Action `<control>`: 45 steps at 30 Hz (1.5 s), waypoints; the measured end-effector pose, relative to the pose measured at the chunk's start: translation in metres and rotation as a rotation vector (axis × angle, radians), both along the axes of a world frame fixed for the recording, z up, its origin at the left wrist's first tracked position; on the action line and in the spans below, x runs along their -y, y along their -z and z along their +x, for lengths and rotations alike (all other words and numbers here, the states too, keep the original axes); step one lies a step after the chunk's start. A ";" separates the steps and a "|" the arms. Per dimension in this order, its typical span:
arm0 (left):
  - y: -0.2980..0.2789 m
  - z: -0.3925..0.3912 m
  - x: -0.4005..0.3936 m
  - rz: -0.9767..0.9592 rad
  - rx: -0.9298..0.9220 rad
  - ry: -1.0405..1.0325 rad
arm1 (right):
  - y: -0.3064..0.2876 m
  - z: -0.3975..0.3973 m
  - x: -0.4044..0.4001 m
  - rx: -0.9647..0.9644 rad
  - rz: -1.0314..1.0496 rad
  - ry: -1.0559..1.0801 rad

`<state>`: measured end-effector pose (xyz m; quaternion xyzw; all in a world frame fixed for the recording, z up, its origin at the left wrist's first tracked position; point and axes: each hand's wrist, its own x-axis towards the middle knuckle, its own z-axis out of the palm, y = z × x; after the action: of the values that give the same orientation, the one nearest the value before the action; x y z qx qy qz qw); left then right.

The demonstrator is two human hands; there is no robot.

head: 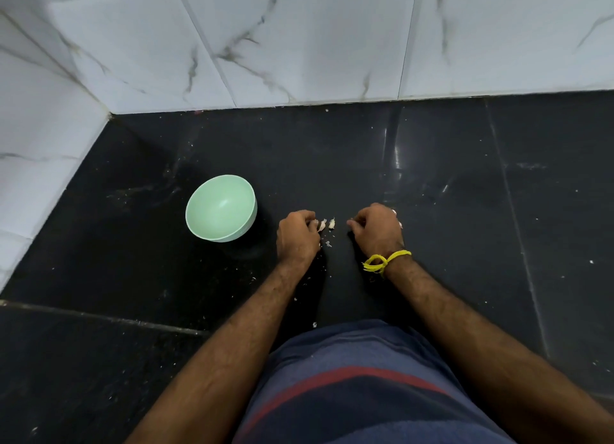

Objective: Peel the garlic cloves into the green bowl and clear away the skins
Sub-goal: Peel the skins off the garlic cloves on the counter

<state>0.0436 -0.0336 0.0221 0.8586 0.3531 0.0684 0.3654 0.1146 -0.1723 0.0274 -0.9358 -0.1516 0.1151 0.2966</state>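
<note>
While two small garlic cloves (327,224) lie in their papery skins on the black tabletop (432,211), between the person's hands, the green bowl (220,207) to their left shows nothing inside, so by this view no peeled clove has gone in and the task looks barely begun. The left hand (297,236) rests with fingers curled, its fingertips touching the nearer clove; whether it actually pinches it cannot be told. The right hand (377,229), with a yellow thread (385,260) at the wrist, is also curled knuckles-up just beside the cloves, and something pale shows at its far edge, perhaps more garlic, but what it holds cannot be told. A few loose skin flakes (328,243) lie near the hands and toward the person's striped clothing (365,387). Peeling, dropping cloves in the bowl and gathering skins all appear to remain.
</note>
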 end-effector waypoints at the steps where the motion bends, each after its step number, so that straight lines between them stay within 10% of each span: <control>1: 0.000 -0.003 -0.001 -0.007 0.040 -0.003 | 0.001 0.001 0.000 0.011 -0.005 -0.016; 10: 0.012 -0.061 -0.007 0.128 0.171 -0.119 | 0.003 -0.027 -0.010 0.111 0.141 -0.029; 25: 0.026 -0.078 0.002 -0.440 0.388 -0.043 | 0.017 -0.055 -0.032 -0.621 0.609 -0.091; 45: 0.047 -0.072 0.000 -0.509 0.400 0.074 | 0.026 -0.060 -0.034 -0.530 0.515 0.047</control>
<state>-0.0289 -0.0333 -0.0245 0.7213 0.2486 0.1318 0.6329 0.0547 -0.1385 0.0018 -0.7716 -0.0722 0.3046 0.5538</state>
